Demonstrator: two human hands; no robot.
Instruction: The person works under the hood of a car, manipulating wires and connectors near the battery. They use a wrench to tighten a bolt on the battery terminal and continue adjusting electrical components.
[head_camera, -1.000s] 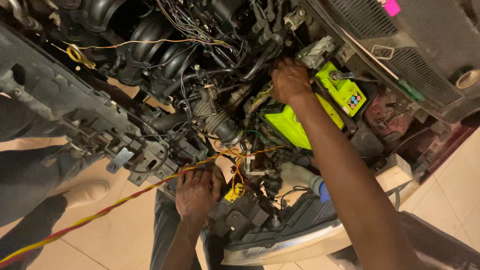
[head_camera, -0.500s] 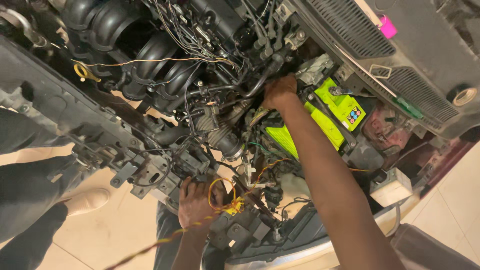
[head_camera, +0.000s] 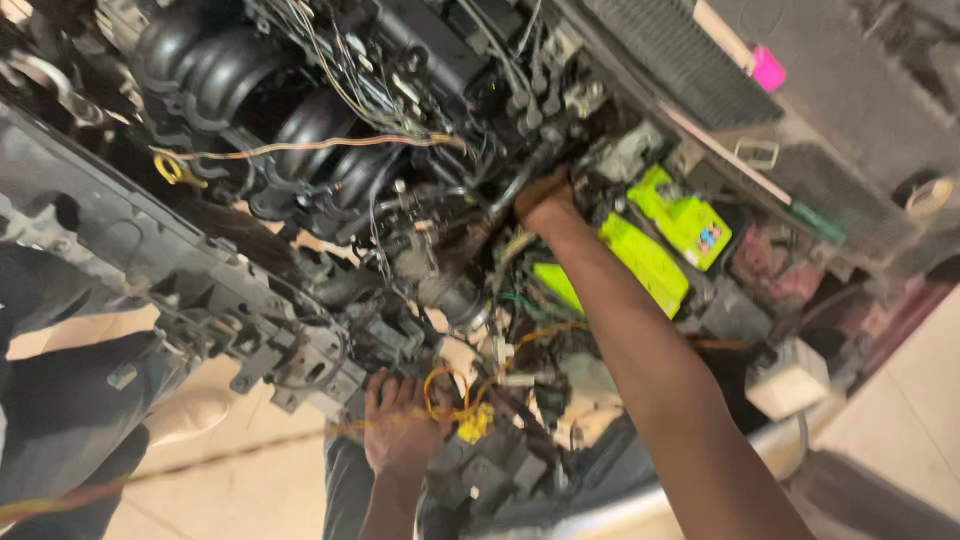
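Note:
I look down into an open car engine bay. My left hand (head_camera: 400, 430) rests low at the front edge, its fingers curled around an orange and yellow twisted wire (head_camera: 445, 385) beside a yellow connector (head_camera: 473, 424). My right hand (head_camera: 545, 203) reaches deep into the middle of the bay, closed on a black hose (head_camera: 510, 185) among the wiring. What its fingertips touch is hidden. A bright yellow-green battery cover (head_camera: 650, 262) lies just right of my right forearm.
The black ribbed intake manifold (head_camera: 250, 110) fills the upper left, with a yellow dipstick ring (head_camera: 172, 170) beside it. A grey front crossmember (head_camera: 150, 280) runs along the left. A person's dark trouser leg and pale shoe (head_camera: 185, 415) stand on the tiled floor at lower left.
The view has shifted, so everything sits lower and more central. My left hand has gathered the orange wire closer to the connector. My right hand stays in the same spot in the bay.

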